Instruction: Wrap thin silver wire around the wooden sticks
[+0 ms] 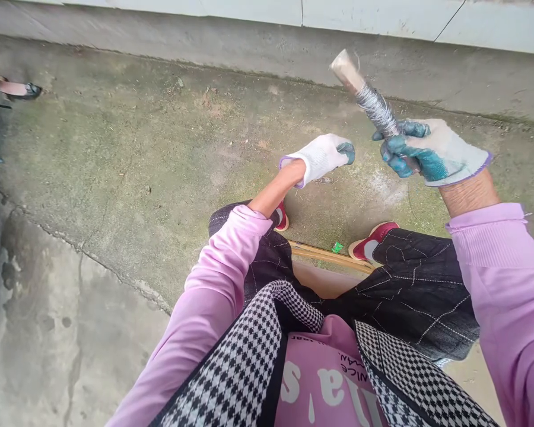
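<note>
My right hand, in a white glove with a blue-green palm, is closed round a short wooden stick wound with thin silver wire; the stick points up and to the left. My left hand, in the same kind of glove, is held a little to the left of it with the fingers pinched together; I cannot make out whether a strand of wire is in the pinch. Both sleeves are pink. I am seated, with knees in dark quilted trousers and red shoes below the hands.
Thin bamboo strips lie across the ground between my feet, beside a small green scrap. The ground is cracked, mossy concrete with a low kerb and wall at the far side. Another person's foot shows at the far left.
</note>
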Tool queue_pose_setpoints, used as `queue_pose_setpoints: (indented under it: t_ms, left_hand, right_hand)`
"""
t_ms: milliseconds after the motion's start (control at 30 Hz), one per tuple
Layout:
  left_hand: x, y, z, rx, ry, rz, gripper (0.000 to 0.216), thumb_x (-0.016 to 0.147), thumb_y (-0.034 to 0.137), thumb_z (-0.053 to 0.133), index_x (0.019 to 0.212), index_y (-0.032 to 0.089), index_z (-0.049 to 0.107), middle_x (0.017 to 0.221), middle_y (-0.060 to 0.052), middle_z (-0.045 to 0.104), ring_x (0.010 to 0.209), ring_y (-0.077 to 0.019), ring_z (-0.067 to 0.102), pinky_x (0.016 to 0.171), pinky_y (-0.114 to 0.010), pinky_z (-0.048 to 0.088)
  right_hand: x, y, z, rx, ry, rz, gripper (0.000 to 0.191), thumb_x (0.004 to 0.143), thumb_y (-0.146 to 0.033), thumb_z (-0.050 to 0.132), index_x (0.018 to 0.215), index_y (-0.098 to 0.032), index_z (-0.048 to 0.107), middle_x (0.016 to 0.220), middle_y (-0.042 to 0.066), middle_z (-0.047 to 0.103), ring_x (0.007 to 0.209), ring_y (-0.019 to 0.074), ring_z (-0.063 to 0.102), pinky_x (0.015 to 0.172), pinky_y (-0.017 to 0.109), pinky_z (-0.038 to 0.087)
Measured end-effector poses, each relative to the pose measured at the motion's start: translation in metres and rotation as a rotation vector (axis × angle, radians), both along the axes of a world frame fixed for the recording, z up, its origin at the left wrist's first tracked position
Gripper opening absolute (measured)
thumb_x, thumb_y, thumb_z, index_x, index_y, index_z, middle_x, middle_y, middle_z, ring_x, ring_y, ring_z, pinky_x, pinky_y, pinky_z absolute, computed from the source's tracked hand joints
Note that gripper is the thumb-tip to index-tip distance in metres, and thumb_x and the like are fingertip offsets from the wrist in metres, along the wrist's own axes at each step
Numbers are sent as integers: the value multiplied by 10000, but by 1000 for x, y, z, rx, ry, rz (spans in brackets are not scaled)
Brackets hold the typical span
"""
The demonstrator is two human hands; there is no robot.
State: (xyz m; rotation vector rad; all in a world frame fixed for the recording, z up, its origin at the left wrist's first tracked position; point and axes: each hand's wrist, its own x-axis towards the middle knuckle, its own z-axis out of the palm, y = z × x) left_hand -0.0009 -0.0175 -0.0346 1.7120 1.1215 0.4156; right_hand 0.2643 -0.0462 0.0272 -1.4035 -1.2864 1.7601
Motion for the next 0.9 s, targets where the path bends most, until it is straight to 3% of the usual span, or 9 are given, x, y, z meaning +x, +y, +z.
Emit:
queue_pose_setpoints:
  t_ms: [67, 133, 300, 400, 533, 600, 733, 900]
  left_hand:
    - [6, -9, 4, -11, 6, -53, 188, 944, 199, 755, 767, 258, 747, 755, -9, 682, 820, -199, 554, 858, -380, 542]
    - [9, -14, 10, -28, 29, -101, 149, 961, 190, 744, 824, 238, 779, 790, -2, 690, 830, -204, 598, 881, -385, 545]
    - [-1, -8, 20, 15, 99, -103, 229, 982, 157, 703, 780, 265, 713, 746, 6, 621, 828, -222, 572, 933, -417, 531]
    - [-12, 4, 15, 16, 82, -28, 273, 948, 139, 742, 729, 286, 673, 680, -4, 594, 920, -254, 605, 972, -428, 524]
    - [-20, 16, 7, -11, 46, 12, 275, 927, 101, 793, 732, 279, 716, 640, -7, 622, 972, -246, 589, 990, -416, 510]
    - [-21, 19, 10, -22, 64, 13, 244, 929, 97, 792, 757, 265, 746, 654, -3, 641, 936, -229, 579, 972, -408, 510]
    - [-23, 18, 30, -13, 120, 21, 159, 947, 155, 763, 813, 233, 800, 720, -6, 689, 925, -233, 643, 926, -388, 526]
    - [-23, 14, 44, -41, 143, 33, 134, 917, 195, 722, 858, 242, 833, 816, -12, 765, 922, -238, 731, 833, -357, 521]
  right_hand:
    - [1, 7, -11, 7, -110, -120, 365, 884, -405, 1046, 1058, -243, 770, 801, 19, 715, 612, 149, 537, 505, 334, 392]
    - [3, 14, -23, 16, -276, -145, 286, 952, -329, 1021, 1042, -260, 758, 811, 29, 715, 655, 173, 530, 553, 354, 416]
    - [6, 27, -44, 168, -739, 206, 484, 913, -105, 1045, 746, -302, 635, 638, 11, 482, 751, 238, 434, 686, 375, 328]
    - [5, 24, -47, 112, -757, 358, 432, 936, -82, 1006, 740, -282, 677, 593, -17, 498, 646, 192, 374, 622, 364, 274]
    - [7, 10, -36, -101, -693, 515, 106, 924, -191, 971, 924, -224, 870, 601, -12, 659, 522, 164, 515, 501, 317, 356]
    - [10, 5, -30, -151, -610, 566, 165, 904, -292, 987, 1016, -194, 917, 682, 14, 733, 553, 165, 583, 498, 300, 432]
    - [13, 2, -22, -186, -499, 604, 385, 879, -474, 1007, 1120, -184, 925, 730, 14, 729, 603, 157, 605, 515, 278, 488]
    - [9, 8, -21, -144, -832, 568, 143, 986, -303, 941, 1104, -226, 914, 683, 23, 703, 534, 167, 583, 509, 318, 441]
